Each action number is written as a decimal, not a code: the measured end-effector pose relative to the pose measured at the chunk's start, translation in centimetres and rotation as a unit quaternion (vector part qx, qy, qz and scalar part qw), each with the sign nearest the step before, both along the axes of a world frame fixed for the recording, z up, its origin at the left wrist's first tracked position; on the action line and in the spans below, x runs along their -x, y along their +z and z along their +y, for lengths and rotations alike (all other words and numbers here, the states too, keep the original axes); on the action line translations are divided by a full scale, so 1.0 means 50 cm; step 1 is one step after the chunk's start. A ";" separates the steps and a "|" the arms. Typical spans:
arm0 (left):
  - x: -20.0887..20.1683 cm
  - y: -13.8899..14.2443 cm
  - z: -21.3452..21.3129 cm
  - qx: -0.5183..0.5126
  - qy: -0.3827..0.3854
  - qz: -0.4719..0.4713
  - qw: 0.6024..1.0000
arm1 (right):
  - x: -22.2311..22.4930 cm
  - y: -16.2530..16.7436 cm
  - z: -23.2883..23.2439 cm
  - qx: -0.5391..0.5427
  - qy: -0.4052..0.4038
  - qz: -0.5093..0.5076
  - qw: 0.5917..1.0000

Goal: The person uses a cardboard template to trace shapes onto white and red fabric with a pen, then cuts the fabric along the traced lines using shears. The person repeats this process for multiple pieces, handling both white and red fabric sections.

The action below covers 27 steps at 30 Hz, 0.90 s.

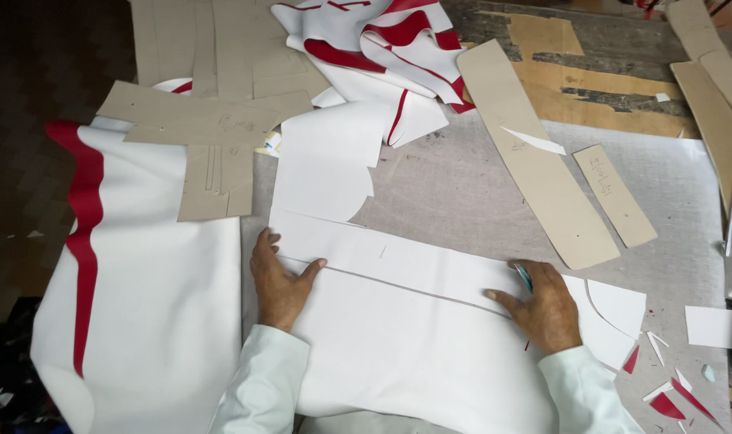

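Two hands flat on white sheet (pixel 398 337) at near table edge. Left hand (pixel 279 277) spread open, pinning white strip (pixel 398 261); right hand (pixel 543 301) grips small teal tool (pixel 525 276) — keep strip steady, pressure even. Beyond — long cardboard pattern (pixel 535 157), red-white fabric pile (pixel 382 48).

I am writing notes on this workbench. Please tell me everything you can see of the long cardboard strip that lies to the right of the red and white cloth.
The long cardboard strip is tan, flat and stiff-looking, with rounded ends. It lies diagonally on the grey table covering, its upper end on bare wood. A thin white sliver rests across it. No hand touches it.
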State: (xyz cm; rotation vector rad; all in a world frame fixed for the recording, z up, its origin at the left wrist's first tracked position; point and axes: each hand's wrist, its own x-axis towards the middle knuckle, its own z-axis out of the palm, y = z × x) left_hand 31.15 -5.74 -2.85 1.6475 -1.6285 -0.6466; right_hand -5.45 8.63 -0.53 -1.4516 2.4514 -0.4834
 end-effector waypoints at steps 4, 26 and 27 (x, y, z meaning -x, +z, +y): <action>-0.002 0.006 0.012 -0.001 -0.018 -0.032 0.999 | 0.021 -0.001 -0.030 -0.063 0.069 0.033 0.995; 0.140 -0.049 0.054 0.105 -0.145 -0.077 0.981 | 0.307 0.151 0.162 0.002 -0.030 -0.222 0.975; 0.162 -0.052 0.059 0.097 -0.162 -0.046 0.981 | 0.266 0.142 0.139 0.039 -0.094 -0.279 0.955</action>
